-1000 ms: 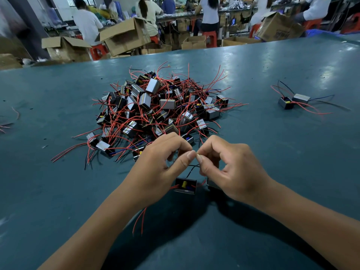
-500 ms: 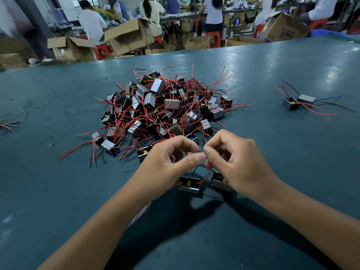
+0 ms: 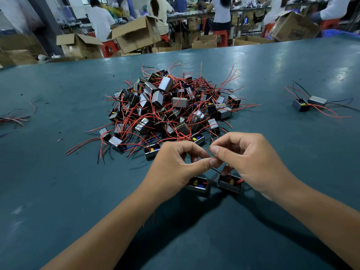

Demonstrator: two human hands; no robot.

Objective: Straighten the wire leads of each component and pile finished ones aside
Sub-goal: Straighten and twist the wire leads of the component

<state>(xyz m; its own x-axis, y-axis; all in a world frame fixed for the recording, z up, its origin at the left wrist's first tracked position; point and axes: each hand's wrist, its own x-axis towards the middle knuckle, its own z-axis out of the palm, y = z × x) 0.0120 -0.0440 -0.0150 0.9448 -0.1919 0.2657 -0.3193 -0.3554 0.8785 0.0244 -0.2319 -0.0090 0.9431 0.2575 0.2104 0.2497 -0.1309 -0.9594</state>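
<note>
A big heap of small boxy components (image 3: 171, 108) with tangled red and black leads lies mid-table. Just in front of it my left hand (image 3: 175, 164) and my right hand (image 3: 251, 160) meet fingertip to fingertip and pinch thin wire leads between thumb and forefinger. Below the hands two components sit on the table: one (image 3: 197, 184) under my left hand and one (image 3: 229, 183) under my right, their red and black leads running up into my fingers. Two more components (image 3: 309, 103) with long leads lie apart at the right.
The teal table (image 3: 78, 182) stretches wide around the heap. Loose wire scraps (image 3: 13, 118) lie at the left edge. Beyond the far edge stand open cardboard boxes (image 3: 134, 36), red stools and several people at other benches.
The two components under my hands have drawn apart and now sit side by side in plain sight. My hands stay together, pinching the leads, and my view has shifted slightly.
</note>
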